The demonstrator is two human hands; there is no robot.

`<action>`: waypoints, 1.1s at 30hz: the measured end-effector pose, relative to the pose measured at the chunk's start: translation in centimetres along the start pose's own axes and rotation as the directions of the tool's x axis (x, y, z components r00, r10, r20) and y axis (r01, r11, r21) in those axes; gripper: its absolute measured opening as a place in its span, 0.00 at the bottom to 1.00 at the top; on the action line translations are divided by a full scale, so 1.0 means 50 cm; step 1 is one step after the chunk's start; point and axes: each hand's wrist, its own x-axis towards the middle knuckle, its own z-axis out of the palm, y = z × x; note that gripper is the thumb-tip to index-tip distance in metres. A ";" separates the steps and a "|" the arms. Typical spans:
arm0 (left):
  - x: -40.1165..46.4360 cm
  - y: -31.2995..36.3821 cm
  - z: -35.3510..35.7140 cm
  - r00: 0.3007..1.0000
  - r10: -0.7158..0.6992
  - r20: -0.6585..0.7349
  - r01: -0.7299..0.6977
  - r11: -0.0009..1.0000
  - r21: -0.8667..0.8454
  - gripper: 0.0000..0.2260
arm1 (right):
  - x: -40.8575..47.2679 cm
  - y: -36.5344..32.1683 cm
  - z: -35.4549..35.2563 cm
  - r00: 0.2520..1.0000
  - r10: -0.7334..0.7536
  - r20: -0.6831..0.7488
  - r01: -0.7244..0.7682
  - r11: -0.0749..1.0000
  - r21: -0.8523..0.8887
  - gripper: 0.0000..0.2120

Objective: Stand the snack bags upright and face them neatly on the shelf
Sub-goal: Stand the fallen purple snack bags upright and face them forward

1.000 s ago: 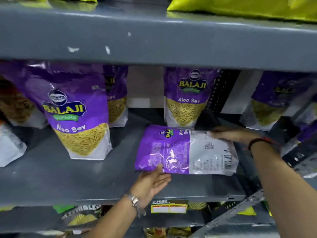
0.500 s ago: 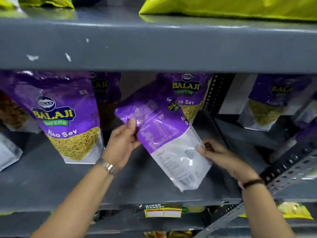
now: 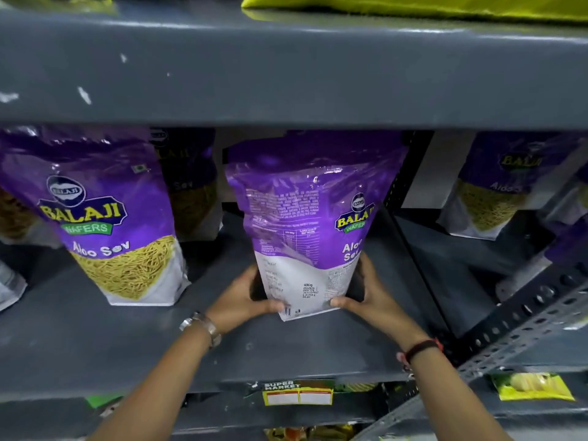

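Note:
A purple and white Aloo Sev snack bag point(image 3: 305, 224) stands upright in the middle of the grey shelf point(image 3: 95, 345), its printed back and side turned toward me. My left hand point(image 3: 241, 300) grips its lower left edge and my right hand point(image 3: 366, 294) grips its lower right edge. Another Aloo Sev bag point(image 3: 105, 218) stands upright to the left with its front facing out. A third bag point(image 3: 191, 186) stands behind that one in shadow.
A grey shelf board point(image 3: 286, 74) hangs low above the bags, with yellow bags point(image 3: 413, 4) on top. A perforated metal upright point(image 3: 525, 319) crosses at the right. More purple bags point(image 3: 496, 192) stand in the right bay. A price label point(image 3: 297, 393) sits on the shelf lip.
The bag lay flat a second ago. Both hands lifted it, tilted it, and now it stands upright on the shelf, with the hands moved down to its bottom edges.

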 end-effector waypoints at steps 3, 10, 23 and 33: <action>0.020 -0.024 0.017 0.990 -0.059 -0.129 0.063 0.998 0.029 0.32 | -0.003 -0.011 0.018 1.000 -0.004 -0.001 0.005 0.996 0.088 0.32; 0.009 -0.004 0.022 0.907 0.092 -0.411 -0.089 0.996 0.026 0.21 | -0.084 0.015 0.060 0.904 -0.100 -0.416 0.099 0.995 -0.026 0.19; -0.004 0.015 -0.001 0.976 0.141 -0.165 -0.130 0.989 0.078 0.28 | -0.072 0.000 0.139 0.934 0.021 -0.358 0.066 0.971 0.228 0.29; -0.003 -0.032 0.045 0.976 0.038 -0.213 -0.028 0.999 0.046 0.29 | 0.033 -0.002 0.057 0.980 -0.005 -0.197 0.043 0.981 0.190 0.13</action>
